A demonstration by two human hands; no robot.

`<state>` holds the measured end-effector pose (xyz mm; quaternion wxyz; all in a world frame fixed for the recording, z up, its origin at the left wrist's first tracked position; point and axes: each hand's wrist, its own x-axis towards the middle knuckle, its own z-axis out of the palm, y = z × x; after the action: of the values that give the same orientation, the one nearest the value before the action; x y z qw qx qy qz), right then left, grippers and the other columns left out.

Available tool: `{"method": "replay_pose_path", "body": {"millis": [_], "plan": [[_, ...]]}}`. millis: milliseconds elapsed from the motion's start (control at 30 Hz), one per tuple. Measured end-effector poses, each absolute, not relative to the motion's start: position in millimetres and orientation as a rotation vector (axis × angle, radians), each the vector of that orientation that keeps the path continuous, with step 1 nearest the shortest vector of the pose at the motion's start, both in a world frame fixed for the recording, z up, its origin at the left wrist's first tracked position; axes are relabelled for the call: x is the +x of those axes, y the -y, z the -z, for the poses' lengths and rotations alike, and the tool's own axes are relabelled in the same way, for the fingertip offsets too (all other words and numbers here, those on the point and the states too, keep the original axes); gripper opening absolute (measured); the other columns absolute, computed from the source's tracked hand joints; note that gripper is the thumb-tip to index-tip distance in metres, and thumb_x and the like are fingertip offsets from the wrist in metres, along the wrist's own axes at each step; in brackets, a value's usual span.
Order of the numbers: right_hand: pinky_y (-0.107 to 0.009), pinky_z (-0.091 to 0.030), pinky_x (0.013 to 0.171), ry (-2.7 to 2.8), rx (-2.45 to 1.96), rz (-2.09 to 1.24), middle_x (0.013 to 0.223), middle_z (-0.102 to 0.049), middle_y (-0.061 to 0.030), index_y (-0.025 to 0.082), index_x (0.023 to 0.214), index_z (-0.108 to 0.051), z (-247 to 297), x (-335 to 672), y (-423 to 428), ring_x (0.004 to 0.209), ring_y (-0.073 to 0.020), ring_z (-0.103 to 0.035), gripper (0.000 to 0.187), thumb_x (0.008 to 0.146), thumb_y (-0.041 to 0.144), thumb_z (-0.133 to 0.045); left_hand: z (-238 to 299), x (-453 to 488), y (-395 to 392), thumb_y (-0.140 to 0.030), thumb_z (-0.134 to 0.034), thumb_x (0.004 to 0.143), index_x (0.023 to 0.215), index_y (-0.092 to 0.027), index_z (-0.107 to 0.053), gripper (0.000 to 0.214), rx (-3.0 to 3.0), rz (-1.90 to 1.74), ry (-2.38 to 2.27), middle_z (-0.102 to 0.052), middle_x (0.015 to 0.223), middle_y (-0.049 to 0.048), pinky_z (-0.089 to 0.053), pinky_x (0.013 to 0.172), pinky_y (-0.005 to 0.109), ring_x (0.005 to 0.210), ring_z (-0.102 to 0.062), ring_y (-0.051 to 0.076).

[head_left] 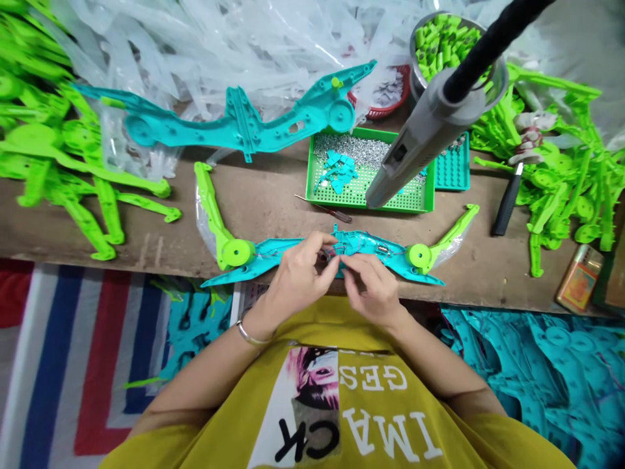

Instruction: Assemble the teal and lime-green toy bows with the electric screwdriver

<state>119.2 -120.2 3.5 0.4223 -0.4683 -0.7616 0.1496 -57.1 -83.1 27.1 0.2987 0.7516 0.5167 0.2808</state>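
One turquoise shell point(268, 253) is positioned at the near edge of the tabletop point(273, 208); the fingers of the left hand point(301, 266) and right hand point(372, 285) are curled over its centre, and any grasped item cannot be discerned. Thin wires point(359, 241) could be detached by tugging. Two mounted green arms point(216, 225), one screwdriver point(339, 214) and one grey tool point(415, 140) are counted

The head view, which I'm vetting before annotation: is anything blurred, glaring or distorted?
Head view, back: the whitish plastic looks smeared, with a pale sheen; head view, upper left: the green parts look soft and stretched; head view, centre: the left hand, right hand and turquoise frame look clearer, though fine detail there is too small to tell.
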Motion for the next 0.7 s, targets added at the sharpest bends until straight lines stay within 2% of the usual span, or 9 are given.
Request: {"method": "replay_pose_path", "body": {"millis": [167,267,333,500,600,700], "plan": [[-0.033,-0.064,0.084,1.942,-1.216,-0.319,0.1,-0.074,-0.0102,0.019,0.129,-0.065,8.5,114.5,116.9,0.092,-0.0193,-0.071,0.035,0.095,0.011,-0.059,-44.0,-65.0,91.2,-0.023,-0.065,0.092,0.137,-0.018,-0.047,0.049,2.11,-0.708,-1.239,-0.076,0.102,0.0051,-0.056,0.084,0.035,0.092,-0.074,0.022],[-0.032,-0.063,0.081,1.987,-1.253,-0.325,0.097,-0.073,-0.0083,0.022,0.122,-0.07,12.5,116.9,115.8,0.089,-0.0183,-0.071,0.028,0.097,0.015,-0.059,-48.7,-71.0,81.8,-0.019,-0.053,0.098,0.14,-0.018,-0.048,0.042,2.199,-0.706,-1.138,-0.075,0.094,0.0029,-0.054,0.085,0.036,0.088,-0.072,0.021],[-0.031,-0.062,0.079,2.019,-1.266,-0.317,0.094,-0.072,-0.0078,0.022,0.117,-0.073,14.1,118.4,115.9,0.086,-0.0177,-0.07,0.025,0.098,0.015,-0.058,-46.3,-71.3,67.6,-0.014,-0.046,0.1,0.137,-0.019,-0.054,0.038,2.282,-0.689,-1.14,-0.075,0.094,0.0034,-0.054,0.086,0.036,0.088,-0.071,0.021],[-0.03,-0.061,0.076,2.106,-1.265,-0.2,0.091,-0.07,-0.0077,0.022,0.11,-0.077,13.5,118.5,118.6,0.081,-0.0172,-0.067,0.028,0.097,0.012,-0.054,-29.7,-53.8,25.7,-0.012,-0.046,0.102,0.131,-0.023,-0.065,0.037,2.569,-0.558,-0.885,-0.066,0.129,0.0123,-0.051,0.097,0.041,0.116,-0.062,0.025],[-0.029,-0.061,0.074,2.099,-1.259,-0.148,0.09,-0.068,-0.0075,0.022,0.109,-0.078,12.7,118.4,120.8,0.08,-0.0166,-0.066,0.028,0.097,0.011,-0.055,-19.5,-44.6,12.6,-0.017,-0.05,0.103,0.114,-0.018,-0.071,0.024,2.649,-0.495,-0.679,-0.069,0.119,0.0116,-0.052,0.093,0.038,0.108,-0.062,0.024],[-0.026,-0.062,0.074,2.037,-1.243,-0.097,0.092,-0.068,-0.0073,0.021,0.112,-0.077,13.9,120.2,122.3,0.079,-0.0145,-0.067,0.029,0.095,0.007,-0.058,-11.8,-44.6,11.0,-0.023,-0.049,0.105,0.099,-0.015,-0.071,0.025,2.642,-0.525,-0.7,-0.071,0.101,0.0106,-0.052,0.083,0.036,0.093,-0.063,0.022]]}}
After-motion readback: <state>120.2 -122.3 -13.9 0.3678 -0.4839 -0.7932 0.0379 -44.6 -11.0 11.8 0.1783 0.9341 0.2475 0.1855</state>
